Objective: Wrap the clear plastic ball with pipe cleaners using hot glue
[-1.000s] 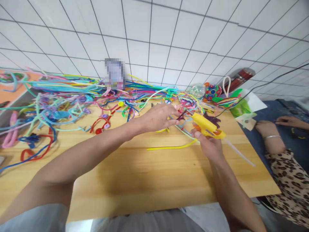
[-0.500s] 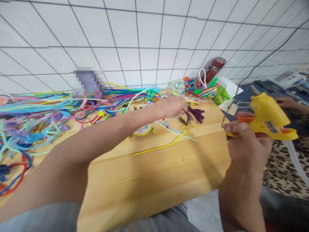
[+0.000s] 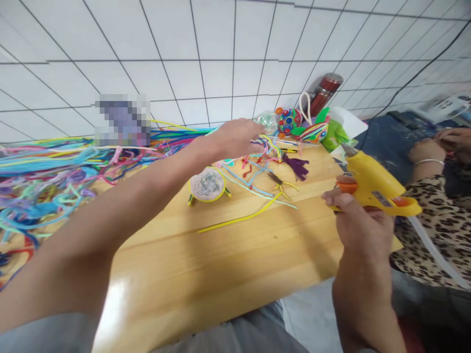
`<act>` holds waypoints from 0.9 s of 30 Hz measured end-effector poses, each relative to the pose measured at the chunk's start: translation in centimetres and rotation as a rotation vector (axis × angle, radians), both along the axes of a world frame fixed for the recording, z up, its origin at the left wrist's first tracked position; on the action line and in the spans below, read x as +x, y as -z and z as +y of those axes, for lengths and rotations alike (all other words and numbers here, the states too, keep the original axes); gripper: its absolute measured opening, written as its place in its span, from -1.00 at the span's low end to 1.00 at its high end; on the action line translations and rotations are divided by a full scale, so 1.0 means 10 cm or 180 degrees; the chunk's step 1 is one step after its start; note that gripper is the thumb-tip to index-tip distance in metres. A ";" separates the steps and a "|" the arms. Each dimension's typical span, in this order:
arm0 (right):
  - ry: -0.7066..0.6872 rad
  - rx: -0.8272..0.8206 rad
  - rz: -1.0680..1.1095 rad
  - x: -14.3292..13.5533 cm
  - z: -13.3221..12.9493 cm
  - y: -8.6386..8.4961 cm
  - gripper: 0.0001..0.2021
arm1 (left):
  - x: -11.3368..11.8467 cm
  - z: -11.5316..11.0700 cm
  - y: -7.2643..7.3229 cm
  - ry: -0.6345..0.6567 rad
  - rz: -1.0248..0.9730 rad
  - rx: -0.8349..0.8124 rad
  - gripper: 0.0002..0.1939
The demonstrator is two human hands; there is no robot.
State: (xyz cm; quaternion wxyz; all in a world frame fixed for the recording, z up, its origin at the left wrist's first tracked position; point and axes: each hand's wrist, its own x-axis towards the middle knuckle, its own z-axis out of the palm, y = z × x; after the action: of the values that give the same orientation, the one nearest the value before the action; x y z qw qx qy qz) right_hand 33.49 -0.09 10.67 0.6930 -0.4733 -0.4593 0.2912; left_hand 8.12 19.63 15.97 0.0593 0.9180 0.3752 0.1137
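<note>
My right hand (image 3: 362,218) is closed around the handle of a yellow glue gun (image 3: 379,181) with an orange trigger, its nozzle pointing up and left. A pale glue stick (image 3: 436,250) sticks out of the gun's back. My left hand (image 3: 241,137) reaches across the table with fingers stretched out beside a clear ball (image 3: 267,122); whether they touch it I cannot tell. A purple yarn tassel (image 3: 296,166) lies just right of that hand. Below my left forearm stands a round disc with a yellow rim (image 3: 208,184). A yellow pipe cleaner (image 3: 239,223) lies nearer me.
Many coloured pipe cleaners (image 3: 44,159) cover the table's left side. Pliers (image 3: 281,184) lie near the tassel. By the tiled wall are a colourful beaded ornament (image 3: 289,121) and a red thermos (image 3: 327,93). At right, another person's hand (image 3: 427,151) works, with a leopard-print sleeve.
My left hand has moved up from beside the tassel towards the clear ball. The glue gun has shifted left and slightly down in view. The yellow-rimmed disc is now less covered.
</note>
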 end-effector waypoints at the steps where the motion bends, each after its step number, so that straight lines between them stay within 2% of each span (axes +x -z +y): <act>1: -0.0143 -0.0059 0.0020 -0.01 0.00 0.00 -0.83 | -0.25 -0.12 -0.02 -0.0086 -0.0223 -0.0024 -0.55; 3: -0.0459 -0.0192 0.0027 -0.07 0.01 0.02 -0.83 | -0.72 -0.41 0.00 -0.0264 -0.0680 -0.0141 -0.57; 5: -0.0657 -0.0312 -0.0013 -0.15 0.03 0.06 -0.78 | -1.13 -0.71 0.14 -0.0617 -0.1180 -0.0180 -0.53; 7: -0.0666 -0.0482 -0.0177 -0.27 0.06 0.12 -0.74 | -1.42 -0.97 0.38 -0.0771 -0.1556 -0.0172 -0.43; 10: -0.0689 -0.0706 -0.0982 -0.49 0.14 0.22 -0.78 | -1.65 -1.22 0.81 -0.0645 -0.1759 -0.0075 -0.12; 13: -0.0930 -0.0253 -0.2136 -0.72 0.29 0.31 -0.71 | -1.69 -1.27 1.16 -0.0491 -0.1808 -0.0169 0.15; 16: -0.0942 0.0723 -0.3076 -0.90 0.49 0.39 -0.62 | -1.63 -1.18 1.36 -0.0431 -0.1842 -0.0236 0.23; 18: -0.0745 0.1184 -0.3460 -0.98 0.62 0.45 -0.60 | -1.56 -1.09 1.42 -0.0421 -0.1904 -0.0286 0.25; 20: -0.0580 0.1409 -0.3696 -1.02 0.71 0.53 -0.57 | -1.48 -1.02 1.47 -0.0435 -0.2020 -0.0337 0.25; 24: -0.0478 0.1531 -0.3828 -0.94 0.80 0.69 -0.51 | -1.37 -1.01 1.55 -0.0429 -0.2241 -0.0465 0.07; 27: -0.0581 0.1604 -0.3981 -0.81 0.81 0.77 -0.50 | -1.38 -1.08 1.62 -0.0392 -0.2349 -0.0359 0.00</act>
State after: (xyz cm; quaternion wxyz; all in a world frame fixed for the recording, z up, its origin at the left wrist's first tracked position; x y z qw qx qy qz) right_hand 25.37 7.99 2.94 0.3588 -0.3360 -0.8655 -0.0959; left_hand -5.64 8.87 -0.19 0.2340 0.7863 0.3888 0.4192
